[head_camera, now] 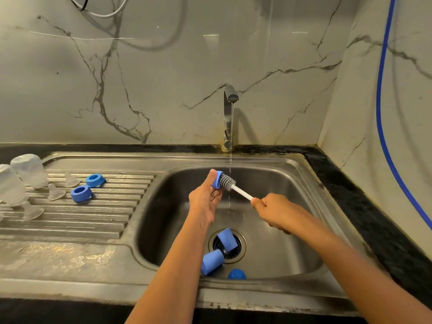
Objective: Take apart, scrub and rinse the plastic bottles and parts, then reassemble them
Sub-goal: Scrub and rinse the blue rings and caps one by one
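Sink (292,183): steel basin, both hands inside it. Drainboard (93,220) lies well left of the left-hand fingers. Tap (228,118) is beyond the fingers on the back rim, running; a thin stream (231,136) drops just right of the left fingertips, between the two hands.

Two clear bottles (29,170), (11,185) stand mouth down at the drainboard's far left, well apart from either hand.

Left hand (205,199): thumb up along the far side, fingers curled under, pinching a blue part (217,180). The part is raised above the basin floor, its opening towards the right hand.

Right hand (275,211): fingers wrapped tight around the white handle of the brush (236,188). The grey bristle head is at the mouth of the blue part, touching it, just beside the left thumb. Cannot tell how far in it sits.

Three blue caps on the basin floor, below and nearer than both sets of fingers: one (226,239) on the drain (242,250), one (212,261) on its side just beside the left forearm, one (236,274) at the near wall, partly hidden.

Two blue rings (94,180), (81,193) on the drainboard, left of the left fingers and apart from them.

Three clear nipples (71,180), (56,192), (32,210) on the drainboard between rings and bottles.
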